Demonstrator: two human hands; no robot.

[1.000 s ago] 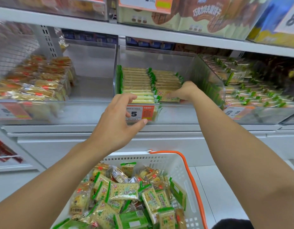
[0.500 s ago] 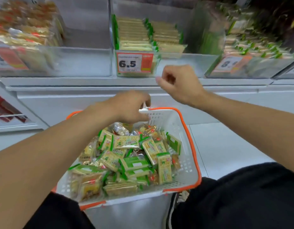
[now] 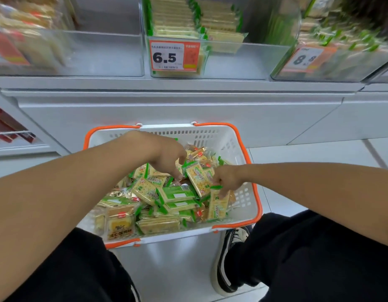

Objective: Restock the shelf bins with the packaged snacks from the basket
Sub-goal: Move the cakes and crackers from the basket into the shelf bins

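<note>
So the shelf (image 3: 188, 86) runs across the top with clear bins (image 3: 249, 59) on it. The middle bin has rows of green-edged cracker packs (image 3: 177, 20) and an orange price tag (image 3: 174, 56) reading 6.5; the bin to the right has a tag (image 3: 306, 58) that looks like 8.8, kinda blurry. Small print on both is unreadable.

Below that sits the white basket (image 3: 241, 136) with orange rim on the floor, piled with snack packs (image 3: 177, 194), mostly green and yellow crackers with Chinese writing I can't make out, plus a yellow cake-type pack (image 3: 121, 223) with a red logo at the near left corner.

Compared to half a second ago, both hands have dropped into the basket. Left hand (image 3: 167, 156) has its fingers curled down onto the pile, grip narrow, can't tell if it actually has a pack. Right hand (image 3: 229, 178) is pinching the top edge of an upright cracker pack (image 3: 218, 207) by the basket's right wall.
</note>
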